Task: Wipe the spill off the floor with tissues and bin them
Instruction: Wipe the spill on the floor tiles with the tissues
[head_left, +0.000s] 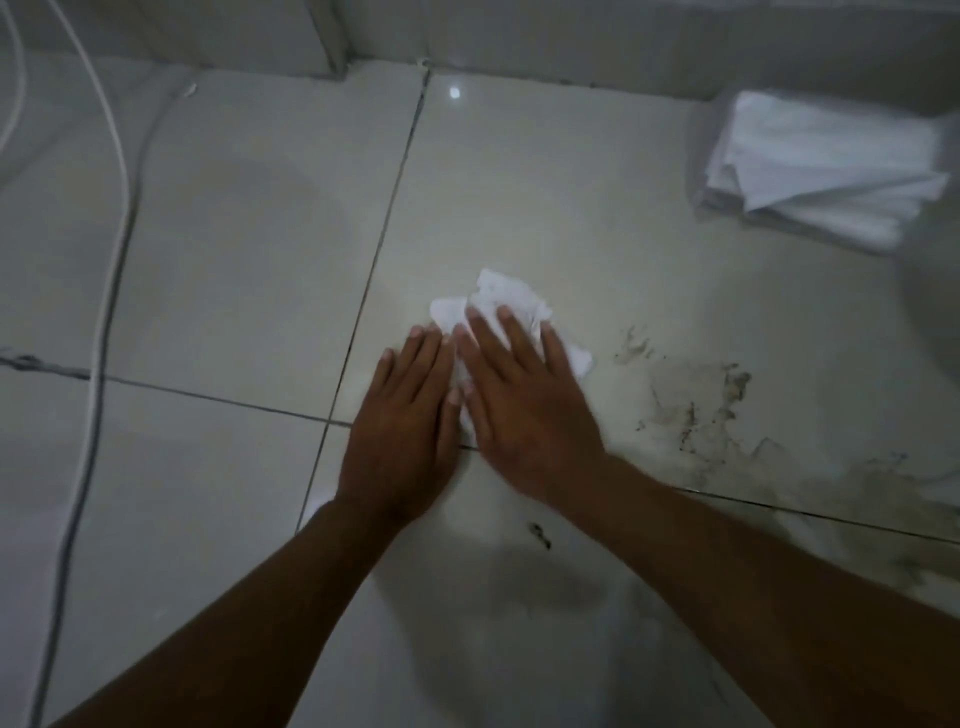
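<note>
head view, left to right: white cable (106, 291) along tiled floor (244, 260). left hand (402, 415) flat, fingers extended, touching right hand (524, 395); both press crumpled tissue (498, 301) onto tile. dirty spill (696, 405) just right of hands. tissue stack (815, 161) near wall, far right.

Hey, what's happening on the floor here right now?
A person is wiping a tiled floor. Both hands lie flat, the right hand on a crumpled tissue and the left hand beside it at the tissue's edge. Dirty smears remain to the right of the tissue, not yet wiped. A stack of clean tissues sits near the wall. No bin is in view.
</note>
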